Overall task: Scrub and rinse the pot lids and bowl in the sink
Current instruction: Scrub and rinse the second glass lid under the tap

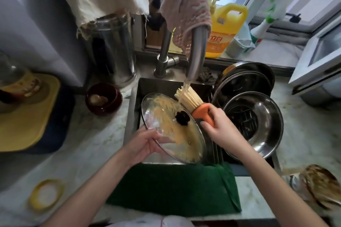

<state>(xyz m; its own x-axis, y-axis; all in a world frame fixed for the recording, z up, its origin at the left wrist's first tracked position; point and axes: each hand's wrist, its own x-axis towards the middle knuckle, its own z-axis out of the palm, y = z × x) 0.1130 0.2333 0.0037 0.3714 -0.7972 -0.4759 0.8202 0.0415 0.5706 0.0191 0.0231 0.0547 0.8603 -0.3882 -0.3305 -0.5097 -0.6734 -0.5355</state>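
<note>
glass pot lid [171, 127] tilted over the sink [147, 86], left hand [145, 142] gripping its near rim. right hand [219, 125] clamped on orange-handled brush [191, 101], bristles under the faucet [196, 55] stream. steel bowl [258, 129] and more lids [243, 84] on the right.

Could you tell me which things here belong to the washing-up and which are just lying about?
In use: glass lid in the left hand, brush in the right hand, running tap, steel bowl.
Lying about: dark red bowl, yellow board, yellow ring, steel canister.
</note>
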